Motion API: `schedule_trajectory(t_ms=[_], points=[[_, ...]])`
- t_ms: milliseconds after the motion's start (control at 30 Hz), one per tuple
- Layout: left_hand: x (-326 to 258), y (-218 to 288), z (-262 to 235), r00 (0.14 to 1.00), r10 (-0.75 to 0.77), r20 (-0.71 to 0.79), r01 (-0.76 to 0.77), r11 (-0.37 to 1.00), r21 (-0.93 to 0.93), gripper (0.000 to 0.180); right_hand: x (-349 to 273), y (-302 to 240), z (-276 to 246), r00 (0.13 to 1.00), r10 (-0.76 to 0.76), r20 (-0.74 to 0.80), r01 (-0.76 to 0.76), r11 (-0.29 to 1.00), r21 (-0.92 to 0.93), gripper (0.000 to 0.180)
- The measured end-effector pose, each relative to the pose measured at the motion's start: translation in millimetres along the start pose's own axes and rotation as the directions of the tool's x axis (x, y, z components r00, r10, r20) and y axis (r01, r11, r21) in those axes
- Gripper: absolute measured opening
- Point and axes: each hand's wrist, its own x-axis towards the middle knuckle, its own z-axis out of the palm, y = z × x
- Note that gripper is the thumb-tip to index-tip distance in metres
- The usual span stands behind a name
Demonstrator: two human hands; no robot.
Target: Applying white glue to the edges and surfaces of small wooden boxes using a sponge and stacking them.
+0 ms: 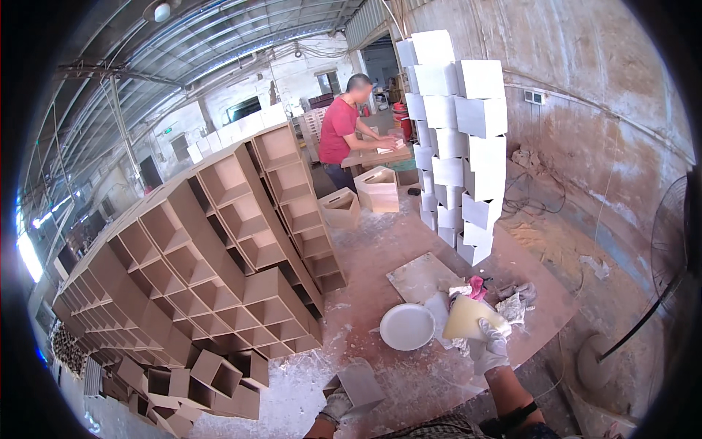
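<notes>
My left hand (336, 407), in a whitish glove, grips the edge of a small grey-faced box (361, 385) low in the view. My gloved right hand (488, 353) is closed on a pale yellow, sponge-like slab (468, 319), fingers lying over its face. Between the hands, a little farther off, sits a round white dish (407, 327). A flat grey board (420, 278) lies behind the dish. Crumpled whitish rags (515, 307) and a pink cloth (478, 287) lie beside the slab.
Bare brown boxes (219, 293) are stacked high at left, with loose ones (216, 377) below. White boxes (461, 154) form a tall stack ahead. Two open boxes (376, 189) stand near a co-worker (338, 135) at a bench. A fan (596, 358) stands at right.
</notes>
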Motion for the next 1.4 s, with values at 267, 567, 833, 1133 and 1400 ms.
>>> schedule_trajectory(t_ms=[267,567,833,1133,1400], points=[[10.4,11.1,-7.8,1.0,0.02,0.007,-0.02,1.0,0.003,0.041,5.0,-5.7,15.3,0.997,-0.065,0.039,0.063,0.997,0.05,0.033],[10.9,9.9,-8.7,1.0,0.025,0.013,-0.026,0.999,0.019,0.041,1.9,-5.9,16.0,0.997,-0.06,0.041,0.06,0.998,0.002,0.038],[12.5,12.7,-5.6,0.999,0.031,0.021,-0.031,0.999,0.006,0.04,-2.3,2.6,10.3,0.998,-0.049,0.046,0.052,0.997,-0.051,0.034],[20.4,13.8,-10.5,0.999,0.032,0.019,-0.032,0.999,-0.004,0.04,6.8,22.7,-6.9,1.0,0.009,0.028,-0.004,0.986,-0.169,0.034],[22.8,10.2,-1.2,0.998,0.049,0.036,-0.048,0.999,-0.023,0.04,5.3,35.1,1.7,0.994,0.014,0.108,-0.01,0.999,-0.037,0.04]])
